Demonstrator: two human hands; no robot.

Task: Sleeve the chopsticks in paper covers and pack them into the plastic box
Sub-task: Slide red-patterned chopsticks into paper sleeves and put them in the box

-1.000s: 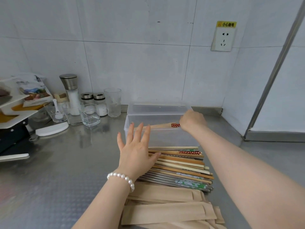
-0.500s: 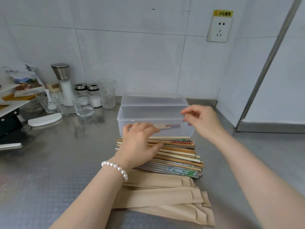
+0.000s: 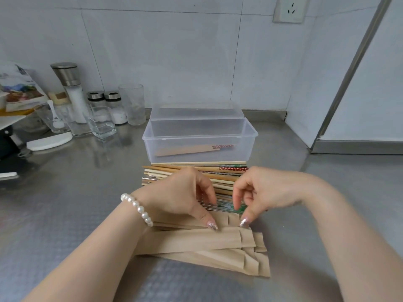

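One sleeved pair lies inside the clear plastic box, paper cover w/ red-patterned chopstick ends poking out at right. Box sits open on the counter, its lid just behind it. Near side of box: a stack of loose chopsticks, wood, patterned and metal ones mixed; count can't be told, hands cover the middle. Nearer still: pile of brown paper covers, overlapping, roughly 4-5, exact no. unclear.

Left hand w/ pearl bracelet and right hand both hover low over the top cover's far edge, fingers curled, thumb and forefinger tips close together and touching the paper; whether either really pinches it can't be told.

Surface: steel counter, embossed dot texture near, smoother far. White tiled wall behind, wall socket top right, cut off at the top edge. Metal frame strip runs diagonally at right.

Far left: 1 tall grinder, 2 small shakers, 1 tall glass, 1 square glass, more jars blurred, a printed packet cut off at the left edge.
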